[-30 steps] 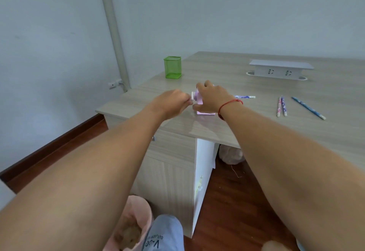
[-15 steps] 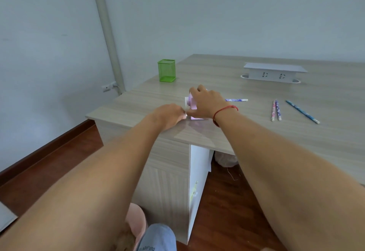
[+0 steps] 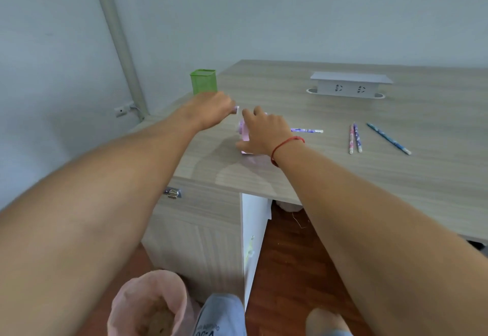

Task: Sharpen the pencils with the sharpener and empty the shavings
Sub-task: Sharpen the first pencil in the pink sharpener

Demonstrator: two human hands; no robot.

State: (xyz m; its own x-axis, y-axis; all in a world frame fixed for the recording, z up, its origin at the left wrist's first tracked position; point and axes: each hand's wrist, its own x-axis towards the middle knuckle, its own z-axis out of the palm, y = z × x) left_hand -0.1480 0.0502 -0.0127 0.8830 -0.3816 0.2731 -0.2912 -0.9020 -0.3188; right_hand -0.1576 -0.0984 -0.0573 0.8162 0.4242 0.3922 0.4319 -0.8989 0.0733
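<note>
A pink pencil sharpener (image 3: 244, 133) stands on the wooden desk (image 3: 330, 172) near its left front corner, mostly hidden under my right hand (image 3: 264, 132), which grips its body from above. A purple patterned pencil (image 3: 307, 130) sticks out of the sharpener to the right. My left hand (image 3: 214, 110) is at the sharpener's left side, its fingers pinching the small crank handle (image 3: 236, 109). Three more pencils lie on the desk to the right: a pink one (image 3: 351, 139), a purple one (image 3: 357, 137) and a blue one (image 3: 388, 138).
A green mesh pencil holder (image 3: 203, 81) stands at the desk's left edge behind my left hand. A white socket box (image 3: 350, 86) sits at the back. On the floor below, a pink waste bin (image 3: 148, 306) holds shavings beside my knee.
My left hand has swung from low at the sharpener's near side up and away, turning the crank. My right hand stays on the sharpener. The camera has tilted downward.
</note>
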